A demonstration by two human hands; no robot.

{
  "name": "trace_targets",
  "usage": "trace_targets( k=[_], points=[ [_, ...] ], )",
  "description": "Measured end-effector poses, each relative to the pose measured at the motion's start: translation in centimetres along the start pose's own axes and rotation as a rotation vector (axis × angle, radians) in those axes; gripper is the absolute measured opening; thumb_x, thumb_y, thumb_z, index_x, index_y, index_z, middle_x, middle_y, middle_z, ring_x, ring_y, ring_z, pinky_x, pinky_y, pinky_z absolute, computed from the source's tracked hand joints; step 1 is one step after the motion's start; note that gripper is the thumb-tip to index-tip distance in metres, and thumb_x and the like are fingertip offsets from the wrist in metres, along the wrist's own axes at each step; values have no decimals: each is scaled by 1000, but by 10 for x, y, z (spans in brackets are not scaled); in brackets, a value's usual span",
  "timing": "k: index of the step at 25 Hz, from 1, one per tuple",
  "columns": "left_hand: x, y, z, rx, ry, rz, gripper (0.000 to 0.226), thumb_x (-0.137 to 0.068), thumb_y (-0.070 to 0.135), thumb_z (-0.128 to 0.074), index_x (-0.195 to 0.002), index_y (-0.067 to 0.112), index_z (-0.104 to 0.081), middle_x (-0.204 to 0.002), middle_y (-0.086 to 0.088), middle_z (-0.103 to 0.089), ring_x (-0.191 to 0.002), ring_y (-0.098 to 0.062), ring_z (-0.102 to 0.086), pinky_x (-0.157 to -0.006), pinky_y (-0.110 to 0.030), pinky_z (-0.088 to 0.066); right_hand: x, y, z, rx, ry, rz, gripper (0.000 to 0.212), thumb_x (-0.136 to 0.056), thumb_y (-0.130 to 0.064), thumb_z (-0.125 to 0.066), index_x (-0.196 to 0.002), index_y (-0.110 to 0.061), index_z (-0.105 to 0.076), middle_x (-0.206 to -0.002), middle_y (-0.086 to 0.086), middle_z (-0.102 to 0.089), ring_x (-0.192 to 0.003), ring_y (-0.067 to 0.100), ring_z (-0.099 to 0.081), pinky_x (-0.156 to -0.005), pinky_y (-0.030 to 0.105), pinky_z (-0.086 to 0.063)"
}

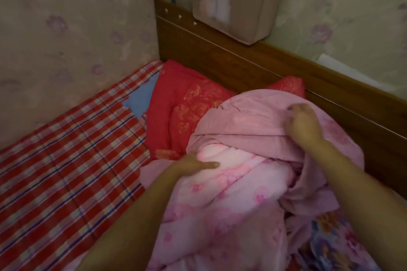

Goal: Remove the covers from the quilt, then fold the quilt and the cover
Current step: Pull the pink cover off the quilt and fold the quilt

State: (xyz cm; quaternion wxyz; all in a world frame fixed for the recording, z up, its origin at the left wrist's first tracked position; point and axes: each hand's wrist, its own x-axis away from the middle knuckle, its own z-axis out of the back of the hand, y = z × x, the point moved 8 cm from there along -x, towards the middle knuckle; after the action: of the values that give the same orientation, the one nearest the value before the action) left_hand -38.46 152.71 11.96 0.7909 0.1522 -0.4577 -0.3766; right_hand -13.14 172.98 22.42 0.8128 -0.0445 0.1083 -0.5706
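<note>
Bedding, mid-strip.
- Left hand (196,164): flat, fingers straight, pressing the side of the quilt (242,182).
- Right hand (305,123): blurred, fingers curled into a fold of the cover (242,121).
- Quilt: pale pink floral, bunched between both hands, bulging out under the cover's hem.
- Cover: plain dusty pink, heaped under the right hand.
- Red pillows (176,99): beyond the left hand, touching the quilt.
- Plaid sheet (66,149): flat stretch left of the left hand, reaching the wall.
- Headboard (242,61): close beyond the right hand.

No readable txt, labels or nos. anywhere on bedding or walls.
</note>
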Motion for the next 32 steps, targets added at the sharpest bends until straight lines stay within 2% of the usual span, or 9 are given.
trace_targets(
  k=[3,6,11,17,21,23,26,29,32],
  points=[
    [-4,6,-69,36,-106,-68,106,-64,38,-85,-148,14,-25,-152,0,-30,-136,-13,-34,-104,-19,-30,16,-128,-34,-137,-273,320,78,-79,-34,-70,-145,-18,-31,-149,17,-28,-136,38,-27,-110,44,-26],
    [20,9,-102,-26,-114,-207,90,-72,16,-80,-146,10,-31,-151,-1,-32,-135,-12,-34,-94,-5,-22,53,-156,-104,302,-595,475,87,-82,-37,-66,-148,-36,-9,-156,11,-7,-139,43,-14,-111,52,-18],
    [75,20,-128,-217,-272,-180,72,-75,22,-78,-138,18,-43,-138,0,-47,-113,-12,-47,-86,-13,-33,50,-96,-75,283,-194,609,26,-82,-13,-56,-106,-16,-67,-97,12,-65,-90,33,-62,-74,38,-51],
    [132,40,-217,-240,-499,-14,55,-72,29,-79,-122,21,-58,-104,9,-58,-95,-9,-54,-73,-14,-43,-13,148,22,257,-159,105,29,-88,-7,-39,-101,2,-63,-100,25,-64,-93,40,-63,-78,44,-50],
    [148,30,-287,92,-698,112,31,-88,20,-65,-117,14,-60,-102,6,-64,-92,-4,-59,-78,-12,-48,26,256,-26,578,-777,-127,50,-82,-24,-47,-127,-5,-55,-135,22,-49,-123,36,-48,-102,51,-40],
    [125,15,-268,64,-352,143,27,-92,16,-58,-115,3,-62,-104,-5,-64,-100,-14,-59,-97,-24,-43,22,227,-22,756,-869,-21,62,-79,-27,-47,-139,-12,-41,-148,16,-35,-132,36,-38,-108,53,-32],
    [133,4,-239,-103,152,243,69,-86,41,-60,-140,6,-35,-131,-10,-45,-124,-28,-46,-103,-33,-35,15,69,-5,585,-560,390,47,-91,-20,-46,-138,-14,-41,-143,15,-42,-128,34,-43,-104,48,-36],
    [154,-6,-298,-208,-133,301,69,-89,50,-51,-140,5,-38,-142,-14,-43,-126,-24,-46,-98,-26,-33,97,-79,-23,245,-531,878,82,-80,-38,-66,-146,-22,-21,-147,19,-32,-132,39,-35,-107,48,-34],
    [172,-27,-331,-84,-245,387,74,-71,73,-53,-124,21,-56,-127,-1,-59,-108,-19,-56,-85,-28,-40,162,-65,-112,476,-829,844,107,-76,-51,-69,-150,-30,4,-156,19,-6,-139,42,-19,-110,51,-21]
  ],
)
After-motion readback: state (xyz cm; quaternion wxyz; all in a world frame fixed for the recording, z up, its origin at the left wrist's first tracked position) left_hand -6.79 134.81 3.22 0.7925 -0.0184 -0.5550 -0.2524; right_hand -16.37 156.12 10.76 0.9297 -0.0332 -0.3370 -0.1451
